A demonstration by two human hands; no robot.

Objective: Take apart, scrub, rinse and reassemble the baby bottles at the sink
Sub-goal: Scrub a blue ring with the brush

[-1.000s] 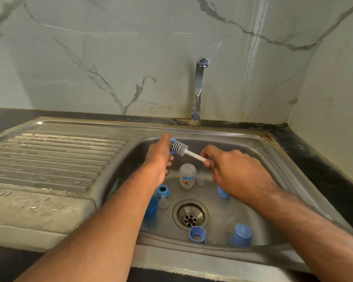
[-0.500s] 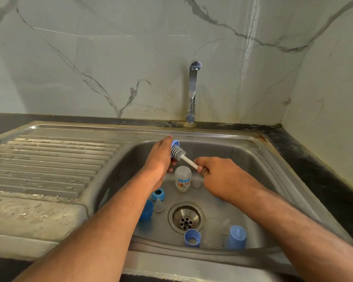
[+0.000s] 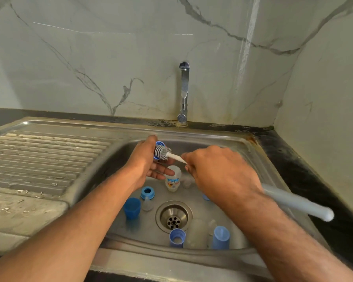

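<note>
nearest us, along the front wall of the steel sink (image 3: 259, 159), a blue ring (image 3: 177, 237) stands open side up, a blue cap (image 3: 221, 237) sits at its right, and between them are clear pieces too faint to make out. the drain (image 3: 173, 216) is just behind. left of it stands a blue cup-shaped cap (image 3: 132, 207), a second blue ring (image 3: 147, 192) and a small clear teat (image 3: 147, 203). further in, a clear bottle (image 3: 173, 178) with a printed label is in the basin, partly hidden by fingers. above it the right hand (image 3: 220, 171) has its fingers wrapped round the long white brush (image 3: 163, 153), handle trailing off right, blurred. the left hand (image 3: 146, 159) pinches a blue collar (image 3: 159, 143) up top, lower fingers spread loose; bristles press into the collar, mostly covering it. at the back, the tap (image 3: 183, 92) rises from the rim.
</note>
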